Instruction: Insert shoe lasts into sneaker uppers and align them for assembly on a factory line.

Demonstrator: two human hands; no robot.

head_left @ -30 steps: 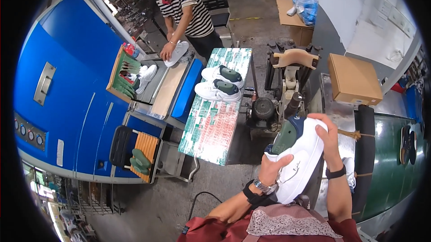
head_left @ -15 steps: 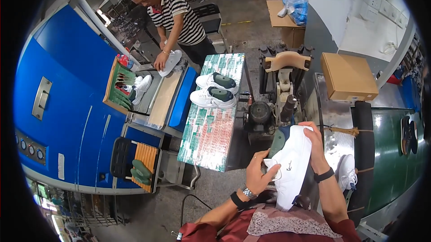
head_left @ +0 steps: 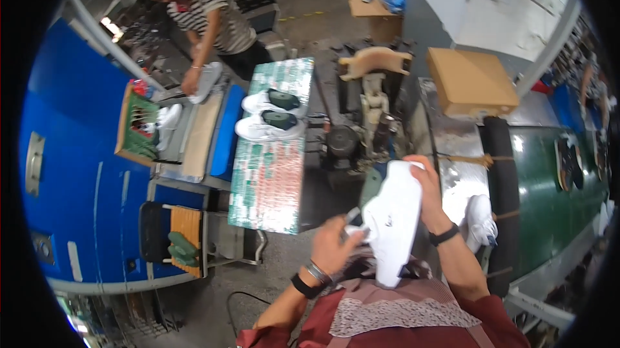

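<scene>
In front of my body I hold a white sneaker [head_left: 395, 215] with a green insole showing at its opening and a small dark mark on its side. My right hand [head_left: 427, 188] is wrapped round its upper, heel end. With the fingers drawn together, my left hand [head_left: 336, 242] pinches it at the tongue and laces; motion blur hides the exact grip. A pair of white sneakers with green insoles [head_left: 274, 127] sits on the wrapped table [head_left: 268, 186] to the left. Beyond the sneaker in my hands stands a machine with a curved tan pad [head_left: 374, 62].
At the right a green conveyor belt [head_left: 539, 206] carries dark shoes [head_left: 568, 164]. A white shoe [head_left: 480, 222] lies on the metal ledge, below a cardboard box [head_left: 471, 82]. A co-worker [head_left: 219, 21] handles a shoe at the blue machine [head_left: 77, 147]. Green insoles [head_left: 183, 249] lie on a slatted chair.
The view has swung, so the surroundings appear further left and higher. My left hand has pulled slightly away from the shoe's side, still at the tongue. My right hand keeps its hold.
</scene>
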